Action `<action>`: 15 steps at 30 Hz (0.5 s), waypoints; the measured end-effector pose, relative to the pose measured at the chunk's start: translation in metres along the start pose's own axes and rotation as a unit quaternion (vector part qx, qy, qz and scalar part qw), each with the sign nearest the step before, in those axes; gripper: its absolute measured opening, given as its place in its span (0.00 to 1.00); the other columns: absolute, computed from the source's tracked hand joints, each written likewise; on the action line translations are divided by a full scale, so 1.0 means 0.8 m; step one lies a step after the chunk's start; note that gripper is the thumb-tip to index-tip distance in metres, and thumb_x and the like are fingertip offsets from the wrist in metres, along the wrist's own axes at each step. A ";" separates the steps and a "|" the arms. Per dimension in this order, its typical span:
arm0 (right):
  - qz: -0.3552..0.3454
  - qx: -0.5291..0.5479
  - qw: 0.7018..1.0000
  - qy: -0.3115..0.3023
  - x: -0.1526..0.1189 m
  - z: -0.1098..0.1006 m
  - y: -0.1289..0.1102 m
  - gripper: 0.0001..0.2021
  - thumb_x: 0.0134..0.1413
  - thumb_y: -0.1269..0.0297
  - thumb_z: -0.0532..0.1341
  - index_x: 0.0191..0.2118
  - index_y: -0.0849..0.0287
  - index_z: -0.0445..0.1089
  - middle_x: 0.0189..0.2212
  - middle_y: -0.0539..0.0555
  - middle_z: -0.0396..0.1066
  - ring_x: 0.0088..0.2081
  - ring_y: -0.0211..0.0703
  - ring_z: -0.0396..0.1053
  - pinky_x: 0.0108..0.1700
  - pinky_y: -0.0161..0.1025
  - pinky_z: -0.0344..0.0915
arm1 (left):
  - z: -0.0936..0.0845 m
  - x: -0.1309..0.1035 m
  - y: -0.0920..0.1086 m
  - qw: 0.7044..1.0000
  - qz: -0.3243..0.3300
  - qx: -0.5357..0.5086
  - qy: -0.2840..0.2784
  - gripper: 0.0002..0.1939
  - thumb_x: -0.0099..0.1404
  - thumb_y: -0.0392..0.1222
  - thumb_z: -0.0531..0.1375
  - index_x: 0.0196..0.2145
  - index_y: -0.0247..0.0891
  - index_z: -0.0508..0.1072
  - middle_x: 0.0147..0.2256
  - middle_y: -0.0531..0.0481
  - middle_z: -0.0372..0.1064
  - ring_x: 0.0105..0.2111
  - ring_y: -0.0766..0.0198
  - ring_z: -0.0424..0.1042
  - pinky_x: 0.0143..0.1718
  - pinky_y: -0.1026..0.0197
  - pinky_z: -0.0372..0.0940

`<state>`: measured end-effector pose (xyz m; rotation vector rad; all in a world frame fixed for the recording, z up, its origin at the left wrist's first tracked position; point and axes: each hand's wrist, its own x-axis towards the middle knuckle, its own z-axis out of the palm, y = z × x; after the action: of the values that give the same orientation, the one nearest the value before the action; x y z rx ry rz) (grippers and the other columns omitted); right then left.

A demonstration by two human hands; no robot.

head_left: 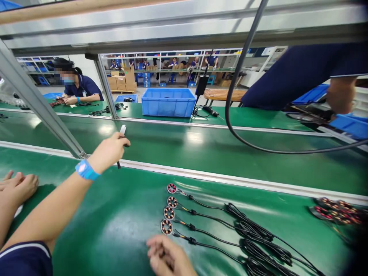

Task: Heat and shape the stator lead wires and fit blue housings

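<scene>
My left hand (110, 151), with a blue band at the wrist, reaches out over the white rail. Its fingers are closed round a slim object (123, 129) with a white upper end and a dark lower end; I cannot tell its kind. My right hand (171, 256) is low in the middle, fingers loosely bent and apart, with nothing visible in them. Just beyond it lies a column of small ring-shaped motor stators with copper windings, the closest stator (166, 227) near my fingertips. Black cables (218, 249) run from them to coiled bundles (255, 230) on the right.
More stators (336, 211) are heaped at the right edge. Another person's hands (21, 188) rest at the left. Across the belt (172, 138) stand a blue bin (168, 102) and a seated co-worker (83, 86). A black cable (230, 103) hangs down; a co-worker's sleeve (287, 76) shows upper right.
</scene>
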<state>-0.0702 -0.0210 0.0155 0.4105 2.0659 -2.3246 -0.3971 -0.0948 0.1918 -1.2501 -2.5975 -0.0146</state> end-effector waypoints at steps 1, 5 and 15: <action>0.010 0.072 0.997 0.031 0.008 -0.002 -0.017 0.31 0.55 0.35 0.64 0.54 0.53 0.73 0.45 0.58 0.74 0.42 0.46 0.73 0.41 0.40 0.70 | 0.001 -0.017 0.018 1.000 0.018 -0.013 0.000 0.20 0.69 0.32 0.51 0.51 0.46 0.77 0.59 0.47 0.64 0.46 0.55 0.76 0.50 0.54 0.72; 0.083 0.324 0.938 0.093 0.055 -0.017 -0.102 0.40 0.58 0.33 0.60 0.67 0.52 0.57 0.63 0.63 0.63 0.59 0.54 0.68 0.55 0.51 0.70 | 0.009 -0.079 0.083 0.993 0.090 -0.081 0.011 0.22 0.69 0.28 0.49 0.52 0.43 0.74 0.59 0.44 0.64 0.48 0.55 0.76 0.52 0.53 0.73; 0.115 0.312 0.922 0.198 0.134 -0.037 -0.140 0.21 0.56 0.72 0.66 0.55 0.57 0.67 0.39 0.52 0.73 0.33 0.37 0.75 0.24 0.30 0.69 | 0.073 -0.069 0.035 0.966 0.065 -0.248 0.041 0.29 0.72 0.53 0.59 0.66 0.49 0.57 0.62 0.44 0.64 0.57 0.52 0.70 0.59 0.50 0.69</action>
<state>-0.1873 0.0411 0.1005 1.1421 1.2011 -2.8651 -0.3556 -0.1123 0.1198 -1.5349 -2.5150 -0.7160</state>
